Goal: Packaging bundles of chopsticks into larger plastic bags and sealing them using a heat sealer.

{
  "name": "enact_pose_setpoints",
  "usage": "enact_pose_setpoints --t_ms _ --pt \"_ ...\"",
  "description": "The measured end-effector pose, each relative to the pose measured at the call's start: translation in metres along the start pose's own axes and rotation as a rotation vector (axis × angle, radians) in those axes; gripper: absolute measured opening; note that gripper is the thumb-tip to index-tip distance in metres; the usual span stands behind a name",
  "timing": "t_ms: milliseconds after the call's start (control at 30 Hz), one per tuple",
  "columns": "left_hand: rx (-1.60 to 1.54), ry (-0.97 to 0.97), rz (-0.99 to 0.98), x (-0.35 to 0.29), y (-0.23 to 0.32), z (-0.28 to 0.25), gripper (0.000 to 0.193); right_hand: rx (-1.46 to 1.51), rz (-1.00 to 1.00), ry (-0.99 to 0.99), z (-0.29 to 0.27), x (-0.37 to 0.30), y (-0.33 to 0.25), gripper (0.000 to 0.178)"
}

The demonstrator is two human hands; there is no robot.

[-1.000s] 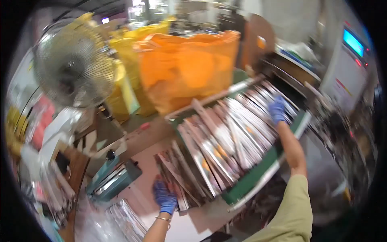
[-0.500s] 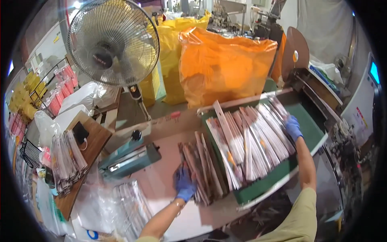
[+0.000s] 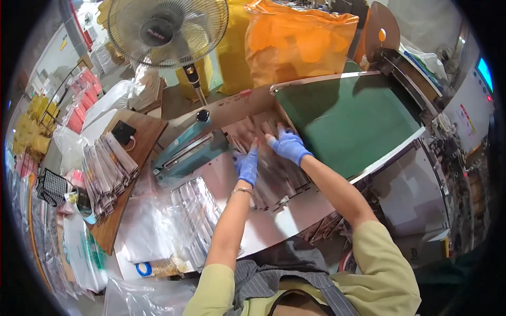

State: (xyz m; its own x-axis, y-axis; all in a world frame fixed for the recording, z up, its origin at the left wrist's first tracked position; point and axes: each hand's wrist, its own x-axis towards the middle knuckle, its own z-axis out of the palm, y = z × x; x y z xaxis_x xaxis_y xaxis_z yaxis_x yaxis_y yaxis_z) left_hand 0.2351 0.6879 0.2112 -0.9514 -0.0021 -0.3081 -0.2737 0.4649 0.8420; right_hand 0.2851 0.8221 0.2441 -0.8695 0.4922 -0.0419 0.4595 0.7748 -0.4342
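Note:
A blurred row of flat, thin printed packets (image 3: 274, 181) lies overlapped on the pale table, left of the green conveyor belt (image 3: 348, 121). My left hand (image 3: 246, 164), in a blue glove, rests along the row's left side with its fingers stretched forward. From the right, my right hand (image 3: 289, 145), gloved alike, lies over the row's far part with fingers spread. Both hands touch the packets, and neither is closed round one. Beside my left hand stands a teal bag sealer (image 3: 190, 152) with a long arm.
More packets (image 3: 195, 205) and clear plastic bags (image 3: 150, 226) lie at the left of the table. A wooden board (image 3: 124, 210) holds another fanned stack (image 3: 108, 168). Beyond the table stand a fan (image 3: 167, 31) and an orange sack (image 3: 295, 45). Machinery (image 3: 458, 137) borders the belt's right.
Packets that lay on the green belt are off it, and the row now lies on the table. My right hand has come left off the belt, close to my left hand. The view has shifted.

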Motion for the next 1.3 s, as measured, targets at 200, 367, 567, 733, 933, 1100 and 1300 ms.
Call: enact_pose_setpoints --t_ms 200,367,567,733,933,1100,1300 --pt "-0.260 -0.025 0.183 0.037 -0.049 -0.026 0.116 0.278 0.200 0.056 0.090 0.026 -0.002 0.075" --pt "-0.690 -0.402 -0.076 0.003 -0.067 -0.046 0.081 1.760 0.382 -0.909 0.080 -0.034 -0.033 0.037" --pt "-0.775 -0.540 0.311 -0.022 -0.065 -0.082 0.088 1.572 -0.033 -0.649 0.041 -0.071 -0.047 0.043" --pt "-0.455 -0.606 0.679 -0.051 -0.031 -0.139 0.104 1.419 -0.501 -0.395 -0.014 -0.099 -0.063 0.076" --pt "-0.766 -0.786 0.908 -0.090 -0.018 -0.140 0.145 1.411 -0.746 -0.349 -0.006 -0.126 -0.064 0.130" --pt "-0.857 -0.797 0.788 -0.096 0.019 -0.158 0.139 1.338 -0.890 -0.254 -0.044 -0.130 -0.077 0.122" --pt "-0.827 -0.570 0.867 -0.098 -0.044 -0.133 0.106 0.966 -1.053 -0.009 -0.034 -0.138 -0.097 0.079"
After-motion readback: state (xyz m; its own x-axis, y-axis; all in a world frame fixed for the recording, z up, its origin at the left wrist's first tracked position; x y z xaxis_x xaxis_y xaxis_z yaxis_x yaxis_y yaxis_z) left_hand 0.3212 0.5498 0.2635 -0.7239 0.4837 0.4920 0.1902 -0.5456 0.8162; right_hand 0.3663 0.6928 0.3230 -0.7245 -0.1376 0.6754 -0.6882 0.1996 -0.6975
